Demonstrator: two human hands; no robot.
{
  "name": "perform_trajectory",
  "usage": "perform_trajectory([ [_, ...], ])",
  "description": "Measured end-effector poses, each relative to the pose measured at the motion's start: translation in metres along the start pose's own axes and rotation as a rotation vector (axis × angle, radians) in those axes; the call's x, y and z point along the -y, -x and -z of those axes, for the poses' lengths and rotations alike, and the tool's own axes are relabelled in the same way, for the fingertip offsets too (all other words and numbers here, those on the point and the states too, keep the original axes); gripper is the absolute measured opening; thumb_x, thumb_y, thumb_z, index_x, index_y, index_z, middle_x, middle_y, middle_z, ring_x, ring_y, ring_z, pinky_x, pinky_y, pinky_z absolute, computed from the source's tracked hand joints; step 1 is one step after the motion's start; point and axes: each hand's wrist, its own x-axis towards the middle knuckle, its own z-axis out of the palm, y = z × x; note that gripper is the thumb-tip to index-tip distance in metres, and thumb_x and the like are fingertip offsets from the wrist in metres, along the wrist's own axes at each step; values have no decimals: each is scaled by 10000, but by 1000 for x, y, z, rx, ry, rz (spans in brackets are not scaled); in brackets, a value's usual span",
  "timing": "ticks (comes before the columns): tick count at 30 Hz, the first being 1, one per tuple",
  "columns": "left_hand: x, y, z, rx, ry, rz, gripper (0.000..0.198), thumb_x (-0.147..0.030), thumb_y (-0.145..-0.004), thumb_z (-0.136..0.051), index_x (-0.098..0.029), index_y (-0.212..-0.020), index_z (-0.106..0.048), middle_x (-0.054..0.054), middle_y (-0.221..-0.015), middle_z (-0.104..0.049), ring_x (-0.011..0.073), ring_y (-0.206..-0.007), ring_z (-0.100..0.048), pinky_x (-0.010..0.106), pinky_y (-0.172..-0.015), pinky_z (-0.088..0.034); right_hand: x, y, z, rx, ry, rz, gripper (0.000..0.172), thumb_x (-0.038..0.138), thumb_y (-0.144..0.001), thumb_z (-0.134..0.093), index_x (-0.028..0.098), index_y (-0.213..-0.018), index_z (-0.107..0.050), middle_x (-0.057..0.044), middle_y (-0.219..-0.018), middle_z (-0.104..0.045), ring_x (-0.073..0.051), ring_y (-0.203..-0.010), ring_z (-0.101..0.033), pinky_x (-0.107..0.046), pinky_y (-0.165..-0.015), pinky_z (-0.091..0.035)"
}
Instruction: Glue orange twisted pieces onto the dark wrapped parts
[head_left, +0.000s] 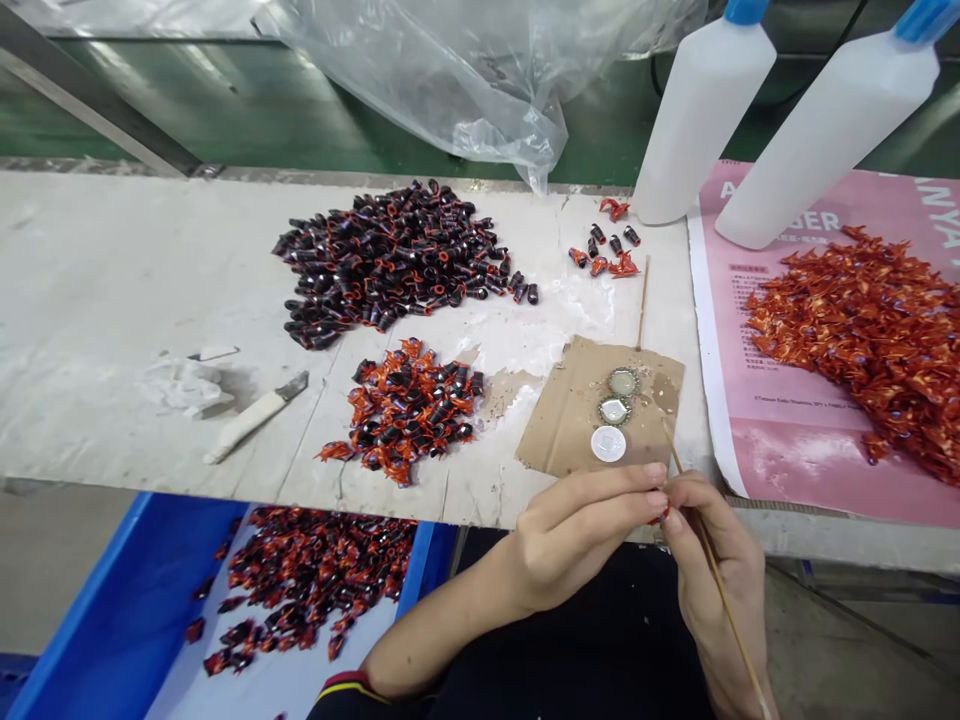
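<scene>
My left hand (577, 535) and my right hand (712, 570) meet at the near table edge, their fingertips pinching a tiny red-orange piece (663, 514). My right hand also holds a thin wooden stick (675, 455). Just beyond my fingers lies a torn cardboard piece (570, 420) bearing several round lids or dishes (613, 410). On the table sit a heap of dark tubes with orange bands (390, 260) and a mound of dark tubes with orange frills (405, 410). Red-orange frilled material (877, 340) is heaped on a pink printed sheet (795, 450).
The scuffed white table (112, 300) holds a white-handled knife (251, 420) and a few loose pieces (604, 240). Two blue-capped white bottles (705, 120) stand at back right. A blue crate (127, 600) of finished-looking pieces sits below the edge. A plastic bag (457, 80) hangs behind.
</scene>
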Motion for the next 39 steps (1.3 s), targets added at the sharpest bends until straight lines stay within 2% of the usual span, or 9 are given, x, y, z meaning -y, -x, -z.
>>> perform_trajectory([
  [3, -2, 0, 2, 41, 12, -1, 416, -5, -903, -576, -123, -1301, -565, 113, -1257, -671, 125, -1148, -671, 180, -1007, -552, 2, -1, -1, -2, -2, 12, 131, 213, -932, -525, 234, -807, -561, 53, -732, -577, -53, -666, -589, -110, -619, -485],
  [6, -5, 0, 2, 20, 22, 3, 372, -23, -889, -611, -108, -1251, -588, 122, -1215, -687, 143, -1114, -691, 197, -984, -572, 2, -1, -2, -5, 7, 35, 137, 201, -932, -522, 233, -806, -563, 54, -725, -583, -49, -659, -598, -106, -617, -487],
  [10, -10, -4, -1, -36, 85, 113, 322, -75, -835, -709, -125, -1140, -619, 106, -1126, -715, 162, -1029, -727, 191, -885, -619, 0, -1, -5, 1, 9, 71, 120, 205, -928, -536, 234, -816, -567, 52, -730, -590, -55, -648, -600, -119, -599, -493],
  [14, -11, -7, -4, -64, 145, 185, 262, -51, -828, -705, -148, -1059, -626, 80, -1075, -721, 151, -963, -743, 197, -849, -631, -1, 1, -7, -16, 43, 92, 95, 213, -922, -552, 232, -830, -566, 42, -739, -594, -71, -649, -597, -148, -587, -497],
  [21, -12, -6, -3, -79, 180, 207, 401, -6, -806, -712, -175, -1152, -602, 74, -1056, -746, 167, -968, -749, 223, -861, -633, -3, 2, -8, -48, 164, 148, 88, 231, -928, -546, 234, -844, -573, 40, -749, -598, -82, -683, -583, -172, -610, -480],
  [24, -13, -7, -1, -64, 180, 229, 402, -14, -812, -709, -175, -1164, -600, 80, -1050, -755, 169, -980, -747, 222, -875, -627, -5, 3, -10, -65, 194, 173, 78, 223, -919, -558, 231, -843, -574, 33, -747, -602, -102, -692, -581, -204, -610, -472],
  [34, -12, -9, 3, -40, 91, 242, 274, 14, -798, -703, -146, -1005, -621, 71, -957, -768, 148, -911, -758, 191, -859, -613, -11, 0, -14, -85, 276, 274, 73, 150, -895, -565, 220, -879, -572, 19, -761, -569, -124, -700, -567, -245, -623, -466],
  [39, -8, -11, 3, -63, 256, 347, 191, -41, -788, -735, -176, -865, -624, 43, -906, -768, 177, -884, -765, 259, -841, -638, -13, -1, -15, -82, 274, 305, 71, 153, -888, -571, 222, -905, -563, 4, -785, -579, -139, -733, -569, -266, -641, -469],
])
